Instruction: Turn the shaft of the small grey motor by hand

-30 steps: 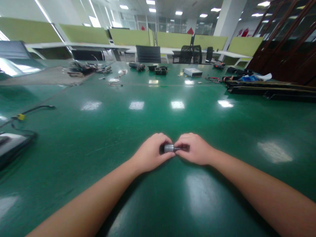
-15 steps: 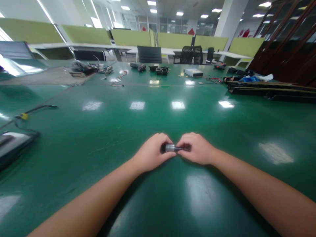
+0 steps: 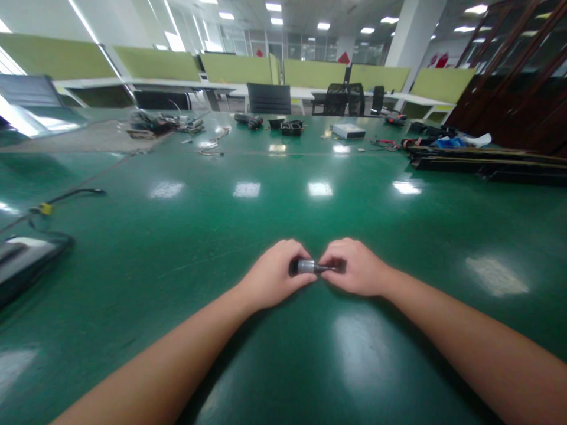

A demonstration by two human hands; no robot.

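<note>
Between my two hands, just above or on the green table (image 3: 274, 218), is a small cylindrical object (image 3: 306, 266) with a silvery middle and a dark, thinner part on its right. The fingers and thumb of my left hand (image 3: 275, 274) are closed round its thicker left end. My right hand (image 3: 355, 268) pinches the thin dark part at the right. My fingertips nearly meet around the object. Its ends are partly hidden by my fingers, and its exact kind is too small to tell.
At the left edge lies a grey and black device (image 3: 31, 260) beside a black cable (image 3: 75, 192) with a yellow piece. Far back are a white box (image 3: 348, 130), black parts (image 3: 291, 127) and tangled cables (image 3: 177, 123). Long black strips (image 3: 487, 165) lie at the right.
</note>
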